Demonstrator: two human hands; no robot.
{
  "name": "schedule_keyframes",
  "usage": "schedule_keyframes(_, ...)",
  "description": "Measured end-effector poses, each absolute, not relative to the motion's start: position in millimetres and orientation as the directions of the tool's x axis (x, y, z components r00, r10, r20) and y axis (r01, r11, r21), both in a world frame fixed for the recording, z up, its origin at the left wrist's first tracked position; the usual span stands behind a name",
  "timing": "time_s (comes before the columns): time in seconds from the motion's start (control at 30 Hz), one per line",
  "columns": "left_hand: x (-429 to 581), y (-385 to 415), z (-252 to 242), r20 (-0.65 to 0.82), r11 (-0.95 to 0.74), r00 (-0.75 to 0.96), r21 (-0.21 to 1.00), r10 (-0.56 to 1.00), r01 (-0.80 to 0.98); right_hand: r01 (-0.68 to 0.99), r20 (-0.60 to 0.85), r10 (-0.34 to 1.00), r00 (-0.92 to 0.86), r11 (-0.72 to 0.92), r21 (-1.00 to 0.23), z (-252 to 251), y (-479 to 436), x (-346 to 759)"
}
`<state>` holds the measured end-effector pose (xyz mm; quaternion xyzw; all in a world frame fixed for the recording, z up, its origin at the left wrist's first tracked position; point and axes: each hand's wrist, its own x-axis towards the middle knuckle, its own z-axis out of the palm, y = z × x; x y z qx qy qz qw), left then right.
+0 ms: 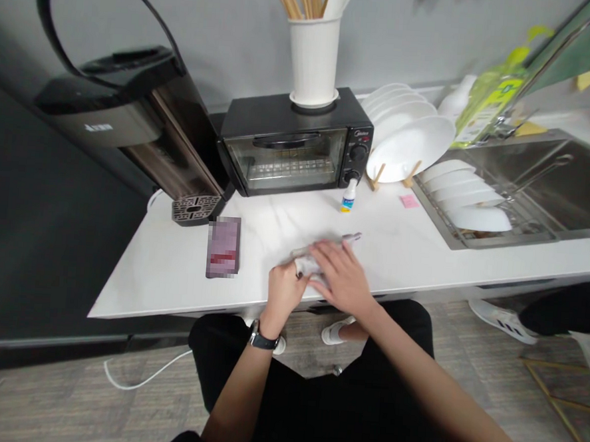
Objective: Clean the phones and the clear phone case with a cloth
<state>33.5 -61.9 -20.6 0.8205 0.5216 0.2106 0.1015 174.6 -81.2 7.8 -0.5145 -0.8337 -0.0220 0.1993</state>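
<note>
Near the counter's front edge, my left hand (285, 290) is closed around the near end of a crumpled whitish item (304, 266). A small dark spot shows beside my left fingers. My right hand (340, 276) lies flat over the same item with its fingers stretched out. The item's thin, greyish far end sticks out past my right fingertips. Whether it is cloth or thin plastic I cannot tell, as my hands cover most of it. Beyond my hands, a small white bottle with a blue and yellow label (348, 197) stands upright.
On the white counter (161, 286), a purple pixelated packet (224, 247) lies left, near a tall black dispenser (165, 133). A toaster oven (294, 151) bears a utensil holder (313, 59). Racked plates (414, 148), a pink note (409, 200) and a sink (539, 222) are right.
</note>
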Motion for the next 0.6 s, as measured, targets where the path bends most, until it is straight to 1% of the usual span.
schedule_keyframes(0.07, 35, -64, -18, 0.251, -0.423, 0.346, 0.407, 0.904, 0.810, 0.932, 0.373, 0.903, -0.213, 0.303, -0.201, 8, -75, 188)
schedule_keyframes(0.1, 36, -65, -17, 0.255, -0.420, 0.340, 0.416, 0.905, 0.807, 0.947, 0.380, 0.912, -0.152, 0.245, -0.208, 8, -73, 191)
schedule_keyframes(0.13, 36, -65, -17, 0.257, -0.418, 0.336, 0.423, 0.906, 0.804, 0.953, 0.386, 0.914, -0.128, 0.221, -0.207, 8, -73, 191)
schedule_keyframes(0.17, 36, -64, -18, 0.258, -0.415, 0.331, 0.427, 0.908, 0.803, 0.951, 0.387, 0.910, -0.147, 0.237, -0.197, 7, -75, 187)
schedule_keyframes(0.2, 36, -64, -19, 0.256, -0.410, 0.327, 0.429, 0.910, 0.805, 0.939, 0.383, 0.900, -0.209, 0.294, -0.179, 6, -77, 180)
schedule_keyframes(0.3, 33, -61, -25, 0.241, -0.391, 0.315, 0.424, 0.918, 0.817, 0.826, 0.342, 0.804, -0.487, 0.551, -0.120, 4, -86, 160)
schedule_keyframes(0.33, 32, -61, -25, 0.238, -0.388, 0.312, 0.424, 0.920, 0.819, 0.794, 0.331, 0.777, -0.536, 0.597, -0.114, 5, -87, 159)
schedule_keyframes(0.37, 32, -62, -25, 0.238, -0.386, 0.311, 0.426, 0.920, 0.818, 0.794, 0.332, 0.777, -0.535, 0.597, -0.118, 6, -86, 161)
schedule_keyframes(0.4, 32, -62, -24, 0.240, -0.387, 0.311, 0.430, 0.920, 0.816, 0.823, 0.343, 0.804, -0.486, 0.553, -0.131, 7, -84, 165)
schedule_keyframes(0.47, 34, -64, -20, 0.246, -0.392, 0.311, 0.442, 0.918, 0.807, 0.904, 0.377, 0.873, -0.310, 0.393, -0.167, 9, -79, 178)
schedule_keyframes(0.53, 35, -65, -17, 0.251, -0.395, 0.311, 0.451, 0.916, 0.800, 0.946, 0.394, 0.903, -0.170, 0.261, -0.191, 9, -76, 184)
schedule_keyframes(0.57, 36, -65, -17, 0.249, -0.396, 0.313, 0.453, 0.917, 0.799, 0.949, 0.389, 0.906, -0.165, 0.253, -0.188, 9, -77, 183)
schedule_keyframes(0.6, 35, -65, -17, 0.241, -0.393, 0.315, 0.453, 0.918, 0.800, 0.941, 0.379, 0.902, -0.206, 0.288, -0.176, 8, -79, 179)
